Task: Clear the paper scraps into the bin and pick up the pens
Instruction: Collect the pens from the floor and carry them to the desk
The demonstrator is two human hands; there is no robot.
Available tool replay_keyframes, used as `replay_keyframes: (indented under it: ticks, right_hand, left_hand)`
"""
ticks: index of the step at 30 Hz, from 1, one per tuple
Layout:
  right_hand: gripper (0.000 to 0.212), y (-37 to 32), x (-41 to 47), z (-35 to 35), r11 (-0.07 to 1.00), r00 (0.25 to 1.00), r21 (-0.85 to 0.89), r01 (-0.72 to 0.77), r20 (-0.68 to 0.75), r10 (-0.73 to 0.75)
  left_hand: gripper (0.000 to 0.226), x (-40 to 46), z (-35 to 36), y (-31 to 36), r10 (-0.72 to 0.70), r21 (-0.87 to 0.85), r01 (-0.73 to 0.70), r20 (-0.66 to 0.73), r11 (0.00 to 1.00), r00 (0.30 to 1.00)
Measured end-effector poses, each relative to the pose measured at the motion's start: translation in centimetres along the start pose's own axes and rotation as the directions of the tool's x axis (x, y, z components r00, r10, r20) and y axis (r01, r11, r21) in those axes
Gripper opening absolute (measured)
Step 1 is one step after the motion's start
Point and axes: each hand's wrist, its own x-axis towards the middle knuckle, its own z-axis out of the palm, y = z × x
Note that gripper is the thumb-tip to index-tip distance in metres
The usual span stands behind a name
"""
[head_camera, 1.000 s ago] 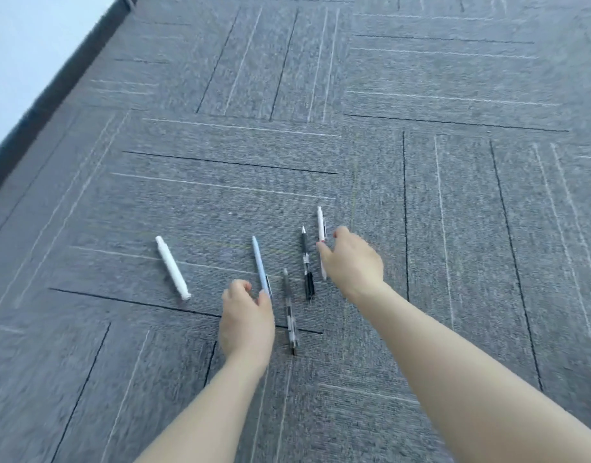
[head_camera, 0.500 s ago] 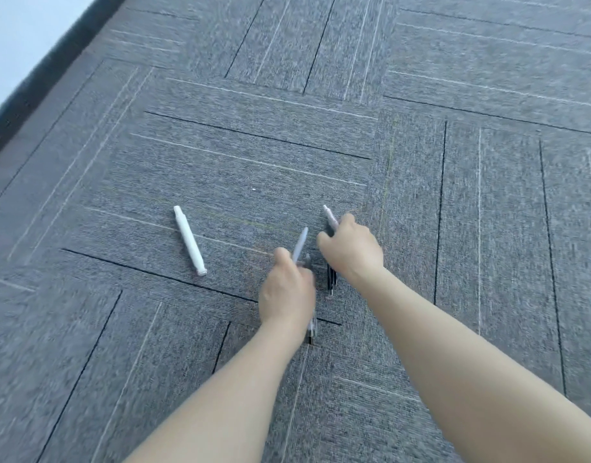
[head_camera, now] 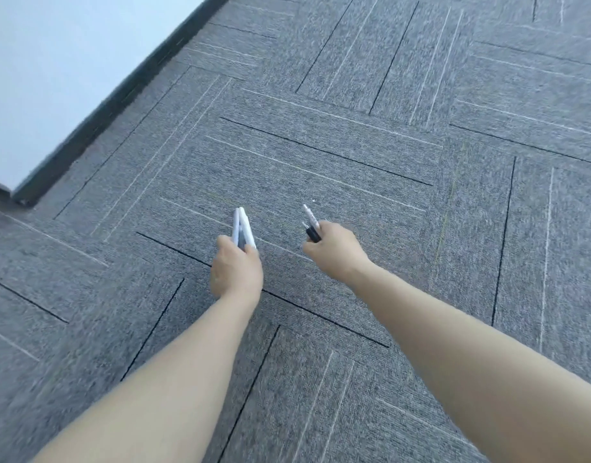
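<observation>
My left hand is shut on a bundle of pale pens, white and light blue, whose ends fan out above the fingers. My right hand is shut on two pens, one white and one black, pointing up and to the left. Both hands hover over the grey carpet. No pens lie on the floor in view. No paper scraps and no bin are in view, apart from a tiny white speck beyond the right hand.
A white wall with a dark skirting board runs diagonally along the upper left. Grey carpet tiles with dark and light stripes cover the floor everywhere else.
Both hands have gathered the pens off the carpet, including the white marker from the left, and lifted them. The view has swung so the wall shows more at the upper left.
</observation>
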Motion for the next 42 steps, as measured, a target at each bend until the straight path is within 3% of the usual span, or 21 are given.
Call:
replay_keyframes:
  ticks: [3,7,12,14,18,21,25,33,38,42]
  right_hand:
    - [0.025,-4.1,2.1,2.8,0.999,0.999,-0.032,0.025,0.024,-0.024]
    - [0.036,-7.1,3.6,6.5,0.980,1.000,-0.197,0.015,0.015,-0.012]
    - [0.020,-7.6,4.1,7.3,0.938,0.998,-0.344,0.052,-0.003,-0.056]
    - [0.018,-7.5,4.2,6.7,0.972,0.999,-0.234,0.035,0.027,-0.030]
    - [0.012,-7.9,3.1,3.4,0.979,0.999,0.204,-0.002,-0.037,0.010]
    - [0.010,-8.7,0.7,-1.3,0.884,0.992,0.467,-0.035,-0.093,0.088]
    - [0.005,-10.0,-5.5,-8.9,0.657,0.963,0.751,-0.066,-0.125,0.240]
    - [0.015,-16.1,-20.7,-26.5,0.493,0.842,0.858,0.145,-0.369,0.394]
    - [0.017,-21.0,-31.4,-38.1,0.381,0.695,0.823,0.422,-0.563,0.446]
    - [0.027,-24.1,-42.7,-47.5,0.370,0.511,0.718,0.590,-0.686,0.518]
  left_hand:
    - [0.015,2.4,-0.8,-1.4,-0.036,-0.015,0.036,0.029,0.999,0.999]
    - [0.020,4.1,-1.1,-2.7,-0.022,-0.004,0.023,0.058,1.000,0.998]
    - [0.022,5.9,-0.9,-3.7,-0.030,-0.097,0.044,0.135,0.994,0.990]
    - [0.024,6.1,-0.9,-3.5,-0.002,-0.151,0.028,0.166,0.988,0.986]
    - [0.023,5.3,-2.2,0.3,0.083,-0.298,-0.003,0.255,0.955,0.963]
    - [0.018,2.9,-3.9,5.1,0.151,-0.450,0.024,0.349,0.893,0.925]
    - [0.015,-2.3,-7.6,12.4,0.237,-0.571,0.080,0.458,0.817,0.857]
    - [0.016,-15.3,-19.7,29.3,0.498,-0.641,0.039,0.632,0.766,0.594]
    - [0.018,-26.8,-27.8,40.6,0.686,-0.724,-0.008,0.650,0.690,0.329]
    - [0.019,-37.8,-35.1,48.3,0.749,-0.753,0.044,0.657,0.656,0.087]
